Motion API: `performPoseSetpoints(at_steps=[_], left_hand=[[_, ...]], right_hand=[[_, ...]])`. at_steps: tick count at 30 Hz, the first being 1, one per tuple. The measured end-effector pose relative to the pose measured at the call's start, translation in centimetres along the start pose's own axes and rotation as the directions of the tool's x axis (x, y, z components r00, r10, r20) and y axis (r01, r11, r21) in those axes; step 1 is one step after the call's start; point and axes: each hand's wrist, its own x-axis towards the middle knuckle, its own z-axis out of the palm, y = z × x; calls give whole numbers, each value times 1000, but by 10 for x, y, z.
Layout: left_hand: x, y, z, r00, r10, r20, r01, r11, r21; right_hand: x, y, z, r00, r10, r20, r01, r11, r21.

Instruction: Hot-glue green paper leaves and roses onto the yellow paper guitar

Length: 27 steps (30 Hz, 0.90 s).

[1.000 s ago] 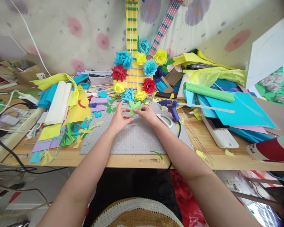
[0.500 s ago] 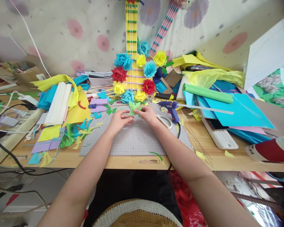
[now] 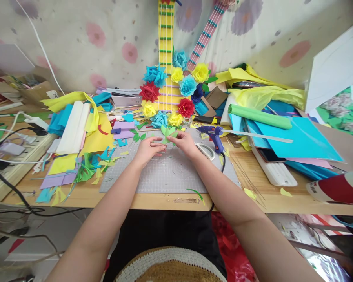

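Note:
Light green paper leaves point(image 3: 166, 133), cut in pointed lobes, stand up between my two hands above the grey cutting mat point(image 3: 176, 176). My right hand point(image 3: 184, 144) pinches their right side between thumb and fingers. From the left, my left hand point(image 3: 150, 151) has its thumb and fingertips closed at the base of the same leaves; whatever lies between those fingertips is mostly hidden. A purple glue gun point(image 3: 214, 137) rests to the right of my right hand, beside white-handled scissors point(image 3: 206, 150). Small green leaves point(image 3: 139, 137) lie just past my left hand.
Behind the mat stands a yellow paper guitar point(image 3: 166, 51) with paper flowers. Coloured paper scraps point(image 3: 91, 166) and a white paper roll point(image 3: 72, 127) lie left. On the right are blue sheets point(image 3: 306, 137), a green roll point(image 3: 259, 116) and a paper cup point(image 3: 338, 186) at the edge.
The whole view has shifted slightly. My hands keep almost the same pose around the green leaves, whose lobes look turned a little.

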Motion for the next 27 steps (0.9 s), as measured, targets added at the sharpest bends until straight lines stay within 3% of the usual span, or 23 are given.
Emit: performPoseSetpoints(at_steps=[17, 27], left_hand=[[0, 0, 0, 1000, 9, -17, -10, 1000, -19], [0, 0, 0, 999, -40, 15, 41, 997, -69]], right_hand=[[-6, -10, 4, 994, 99, 50, -107, 973, 206], [-5, -7, 3, 983, 163, 78, -178, 954, 242]])
